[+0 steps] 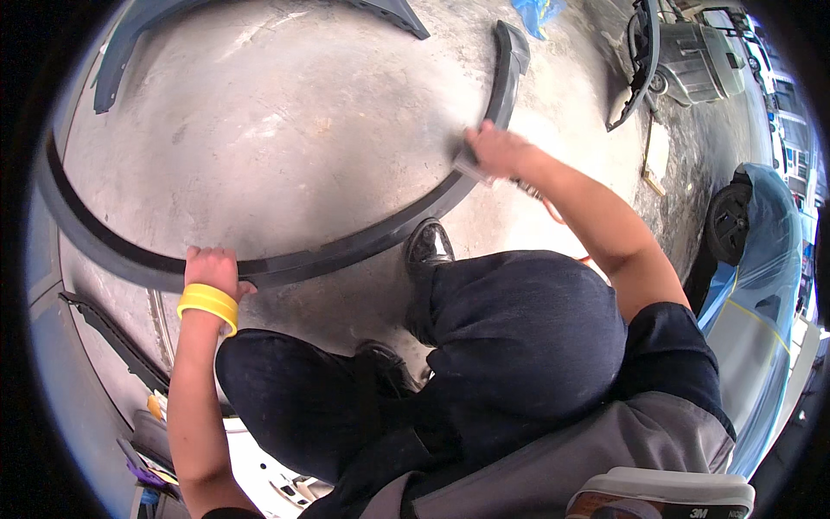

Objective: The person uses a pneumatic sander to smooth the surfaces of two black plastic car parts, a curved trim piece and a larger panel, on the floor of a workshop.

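While the person squats with both knees bent, a long black strip (346,253) lies in a wide arc in front of the shoes, spanning from the left edge of the view to the upper middle. Location of strip: over the concrete floor (259,156), its near stretch passing just beyond the toe of the right shoe (430,240).

Left hand (213,270): closed over the near left stretch of the strip, fingers folded across its top, thumb set off to the right along the near edge. A yellow band (206,303) circles the wrist.

Right hand (500,151): blurred; fingers bent round a small pale tool (471,169), which sits at the strip's right-hand stretch. Exact finger placement cannot be told, nor whether the tool's whole face meets the strip. An orange hose (552,210) shows below the forearm, near the tool.

Surroundings: a dark curved panel (121,60) lies beyond the arc, at the upper left. A thinner black strip (112,337) is to the left of the left forearm. Blue plastic (538,16) lies near the far right tip of the long strip. At the right, well apart from the hands, a car (752,346) is partly draped in clear bluish sheeting (778,225), one dark wheel (731,222) showing.
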`<state>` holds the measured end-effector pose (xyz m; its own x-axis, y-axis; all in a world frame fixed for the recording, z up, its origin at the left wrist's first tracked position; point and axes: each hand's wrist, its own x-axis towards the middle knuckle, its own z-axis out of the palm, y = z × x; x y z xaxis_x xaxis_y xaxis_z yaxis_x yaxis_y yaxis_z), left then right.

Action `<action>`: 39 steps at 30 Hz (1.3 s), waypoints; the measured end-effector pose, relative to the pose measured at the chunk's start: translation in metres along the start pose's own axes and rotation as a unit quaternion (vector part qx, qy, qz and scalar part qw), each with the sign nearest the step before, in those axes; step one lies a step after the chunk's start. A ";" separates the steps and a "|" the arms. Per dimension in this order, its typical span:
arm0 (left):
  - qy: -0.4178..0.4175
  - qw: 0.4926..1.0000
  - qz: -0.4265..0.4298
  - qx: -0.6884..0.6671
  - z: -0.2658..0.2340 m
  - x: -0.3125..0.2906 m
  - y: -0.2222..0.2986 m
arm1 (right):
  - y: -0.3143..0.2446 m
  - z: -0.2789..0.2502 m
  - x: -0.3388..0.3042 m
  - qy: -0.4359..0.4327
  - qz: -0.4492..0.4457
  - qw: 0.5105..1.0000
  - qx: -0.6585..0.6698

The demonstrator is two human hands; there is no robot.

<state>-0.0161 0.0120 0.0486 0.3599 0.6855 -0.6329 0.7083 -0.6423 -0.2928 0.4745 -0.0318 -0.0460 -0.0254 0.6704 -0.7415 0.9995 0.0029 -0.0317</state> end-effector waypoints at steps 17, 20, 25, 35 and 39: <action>-0.167 0.980 0.008 -0.108 0.012 0.102 -0.019 | 0.015 0.057 -0.077 0.344 0.139 0.849 0.375; -0.193 0.974 0.009 -0.115 -0.001 0.117 -0.026 | 0.001 0.059 -0.091 0.335 0.095 0.841 0.414; -0.180 0.973 0.084 -0.120 -0.015 0.133 -0.010 | -0.013 0.062 -0.112 0.370 0.006 0.844 0.390; 0.121 0.937 0.208 -0.254 -0.071 0.122 0.165 | -0.011 0.064 -0.119 0.303 0.056 0.829 0.468; 0.452 0.821 -0.135 -0.321 -0.066 0.174 0.035 | -0.007 0.071 -0.118 0.319 0.065 0.829 0.455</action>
<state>0.1112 0.1312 -0.0242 0.2354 0.9341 0.2684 0.9058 -0.3110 0.2879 0.4690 -0.1641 -0.0058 0.3857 0.8782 -0.2829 0.5571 -0.4661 -0.6873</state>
